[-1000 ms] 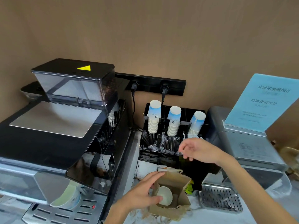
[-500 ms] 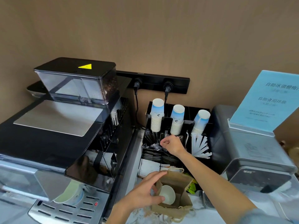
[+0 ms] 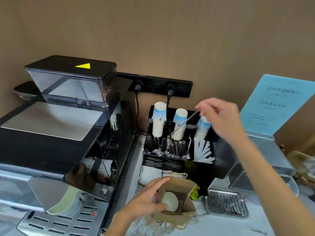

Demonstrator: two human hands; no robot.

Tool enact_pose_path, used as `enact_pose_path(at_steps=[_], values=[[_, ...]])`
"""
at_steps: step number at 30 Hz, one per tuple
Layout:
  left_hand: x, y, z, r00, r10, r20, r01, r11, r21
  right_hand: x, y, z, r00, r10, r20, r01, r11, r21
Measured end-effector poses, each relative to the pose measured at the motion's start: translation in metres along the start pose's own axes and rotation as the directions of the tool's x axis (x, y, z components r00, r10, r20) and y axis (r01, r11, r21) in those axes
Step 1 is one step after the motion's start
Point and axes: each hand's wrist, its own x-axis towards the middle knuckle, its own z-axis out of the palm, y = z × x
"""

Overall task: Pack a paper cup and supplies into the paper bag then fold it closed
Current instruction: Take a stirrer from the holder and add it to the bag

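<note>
A brown paper bag [image 3: 181,186] stands open on the counter at the bottom centre. A white paper cup [image 3: 170,200] sits upright inside it. My left hand [image 3: 146,200] grips the bag's left rim, thumb over the edge. My right hand [image 3: 219,116] is raised above the black supply organizer [image 3: 202,169], pinching one end of a thin wrapped stirrer [image 3: 185,122] that slants down to the left in front of the cup stacks.
The organizer holds three stacks of blue-and-white cups [image 3: 158,120], dark wrapped stirrers [image 3: 175,147], white packets [image 3: 202,150] and sachets. A coffee machine [image 3: 59,133] fills the left side. A steel drip tray [image 3: 226,203] and a dispenser with a blue sign [image 3: 276,103] stand at right.
My right hand dipped into the stirrer compartment, then lifted up and to the right with one wrapped stirrer pinched in its fingers. My left hand stayed on the bag's rim.
</note>
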Motion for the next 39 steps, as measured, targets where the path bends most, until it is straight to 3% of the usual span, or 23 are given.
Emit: enact_pose_path(at_steps=[2, 5, 7, 11, 15, 19, 22, 26, 30, 32, 34, 37, 39], values=[[-0.001, 0.0, 0.0, 1.0, 0.007, 0.004, -0.007, 1.0, -0.011, -0.009, -0.03, -0.03, 0.996, -0.071, 0.047, 0.068, 0.996, 0.06], [-0.002, -0.001, 0.0, 1.0, 0.002, 0.009, -0.002, 1.0, -0.014, -0.032, -0.054, -0.046, 0.933, -0.155, 0.324, 0.145, 0.988, 0.055], [-0.002, -0.001, 0.0, 1.0, 0.002, 0.008, -0.002, 1.0, -0.009, -0.048, -0.052, -0.037, 0.828, -0.176, 0.532, 0.198, 0.98, 0.016], [-0.002, -0.002, -0.001, 1.0, 0.01, 0.007, -0.01, 1.0, -0.009, -0.08, -0.026, 0.004, 0.561, 0.059, 0.826, 0.075, 0.99, -0.121], [-0.001, -0.004, -0.001, 1.0, 0.014, 0.021, -0.014, 1.0, 0.006, -0.109, -0.002, 0.051, 0.41, 0.16, 0.898, 0.071, 0.976, -0.206], [0.001, -0.003, -0.001, 0.999, 0.008, 0.034, -0.009, 1.0, 0.024, -0.127, 0.021, 0.093, 0.216, 0.291, 0.932, 0.056, 0.949, -0.31], [0.002, -0.003, 0.0, 0.999, 0.005, 0.034, -0.006, 0.999, 0.039, -0.133, 0.04, 0.12, 0.133, 0.409, 0.903, 0.056, 0.906, -0.419], [0.002, -0.002, 0.001, 1.0, 0.002, 0.029, -0.004, 0.998, 0.059, -0.137, 0.048, 0.142, -0.096, 0.516, 0.851, 0.049, 0.857, -0.514], [0.002, 0.001, 0.002, 1.0, 0.01, 0.024, -0.012, 0.997, 0.073, -0.149, 0.058, 0.161, -0.086, 0.601, 0.794, 0.057, 0.799, -0.599], [0.001, 0.001, 0.002, 1.0, 0.017, 0.017, -0.018, 0.997, 0.074, -0.157, 0.062, 0.165, 0.015, 0.627, 0.778, -0.028, 0.779, -0.627], [0.001, 0.001, 0.001, 1.0, 0.015, 0.019, -0.016, 0.998, 0.064, -0.162, 0.063, 0.165, 0.197, 0.612, 0.766, -0.021, 0.783, -0.621], [0.002, 0.0, 0.002, 0.999, 0.018, 0.029, -0.02, 0.998, 0.051, -0.165, 0.059, 0.16, 0.284, 0.512, 0.811, 0.116, 0.821, -0.559], [0.003, 0.0, 0.003, 0.999, 0.024, 0.029, -0.026, 0.998, 0.053, -0.163, 0.063, 0.159, 0.329, 0.487, 0.809, 0.081, 0.839, -0.538]])
